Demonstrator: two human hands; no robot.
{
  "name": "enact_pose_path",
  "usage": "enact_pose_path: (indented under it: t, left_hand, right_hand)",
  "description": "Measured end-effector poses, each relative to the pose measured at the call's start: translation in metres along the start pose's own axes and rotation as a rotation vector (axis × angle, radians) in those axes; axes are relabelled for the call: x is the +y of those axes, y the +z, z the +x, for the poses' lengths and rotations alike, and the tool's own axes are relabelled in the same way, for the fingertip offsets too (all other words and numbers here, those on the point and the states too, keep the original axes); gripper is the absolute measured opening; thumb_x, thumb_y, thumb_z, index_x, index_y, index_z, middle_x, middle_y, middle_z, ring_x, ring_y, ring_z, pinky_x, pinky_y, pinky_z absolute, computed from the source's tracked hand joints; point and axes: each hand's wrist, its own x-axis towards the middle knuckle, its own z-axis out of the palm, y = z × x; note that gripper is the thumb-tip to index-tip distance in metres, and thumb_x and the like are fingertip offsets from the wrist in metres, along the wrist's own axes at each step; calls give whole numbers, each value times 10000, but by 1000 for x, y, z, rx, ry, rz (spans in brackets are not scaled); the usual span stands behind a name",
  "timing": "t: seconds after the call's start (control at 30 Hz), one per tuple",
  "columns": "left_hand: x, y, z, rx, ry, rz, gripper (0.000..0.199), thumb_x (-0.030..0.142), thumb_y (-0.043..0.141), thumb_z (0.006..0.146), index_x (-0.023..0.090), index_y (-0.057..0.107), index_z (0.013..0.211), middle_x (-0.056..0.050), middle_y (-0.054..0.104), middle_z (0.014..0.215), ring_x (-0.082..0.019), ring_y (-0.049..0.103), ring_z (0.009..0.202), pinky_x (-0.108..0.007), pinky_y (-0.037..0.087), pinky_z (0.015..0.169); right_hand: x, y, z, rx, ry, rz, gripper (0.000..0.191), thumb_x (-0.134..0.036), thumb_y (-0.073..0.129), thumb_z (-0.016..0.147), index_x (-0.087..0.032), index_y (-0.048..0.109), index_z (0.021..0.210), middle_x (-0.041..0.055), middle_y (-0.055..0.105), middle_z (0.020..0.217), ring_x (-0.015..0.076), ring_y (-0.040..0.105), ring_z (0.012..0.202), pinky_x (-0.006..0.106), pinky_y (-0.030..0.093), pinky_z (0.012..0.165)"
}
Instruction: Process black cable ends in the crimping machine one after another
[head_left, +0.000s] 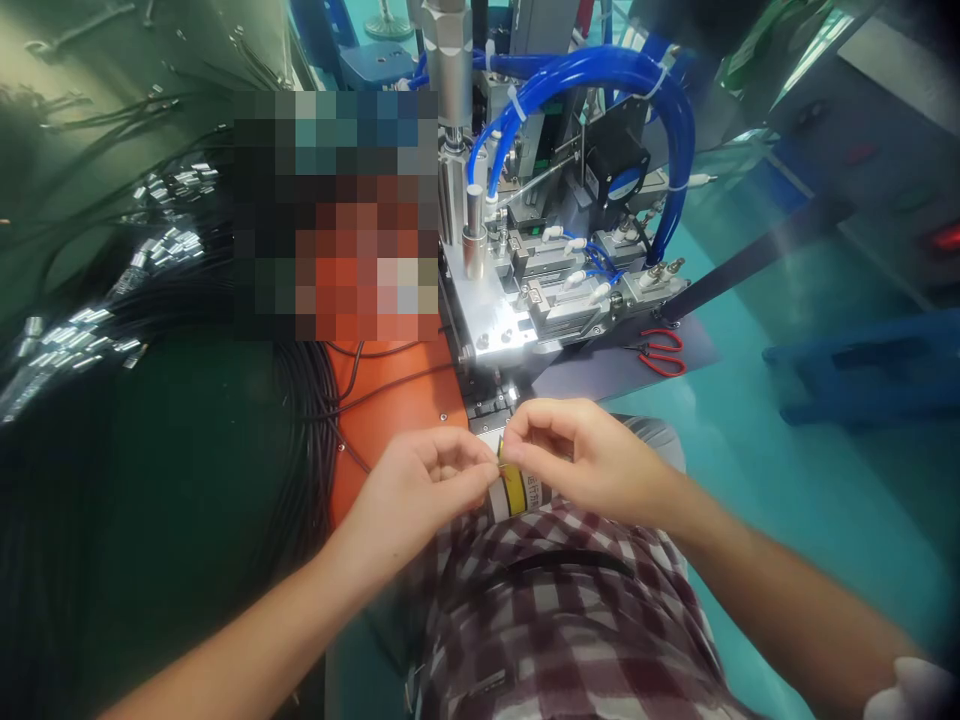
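My left hand [431, 475] and my right hand [589, 455] come together in front of my checked shirt, fingertips pinched and almost touching. Something tiny is between the fingertips, too small to name. Just below them is a white label with a yellow stripe [514, 492] and printed characters, on the near end of the machine. Beyond my fingers stands a metal press-like machine [491, 320] with pneumatic cylinders and thick blue air tubes [679, 130].
Left of the machine is an orange bench surface [397, 400]. Black cables [304, 400] with shiny metal ends [169, 245] lie in bundles on the left. Red-handled scissors [664, 352] lie right of the machine. A blurred blue stool [862, 365] stands at the right. One patch is pixelated.
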Motion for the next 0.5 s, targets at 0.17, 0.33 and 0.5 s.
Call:
enact_pose_path:
  t: [0.17,0.33,0.5]
  left_hand:
    - [-1,-1,0,-17,21,3,195,359,680,778,170,643,754,17,582,674,-116,596,628,-218,459,595]
    - [-2,-1,1,-19,42,35,193,354,675,778,165,646,755,16,574,667,-113,576,612,-201,401,541]
    - [2,-1,1,-68,34,94,182,339,679,768,159,655,760,18,569,645,-94,501,578,-196,370,531]
  right_hand:
    - [-2,-2,-1,4,-32,-63,138,-241,566,877,-175,619,767,-43,560,611,83,470,530,221,352,490]
    - [-1,-1,0,-19,-41,-71,147,-221,547,885,-171,612,763,-45,561,623,78,470,536,211,347,492]
    - [-2,-5,1,-67,-109,-161,167,-197,530,898,-174,583,741,-40,551,643,85,462,564,218,334,527]
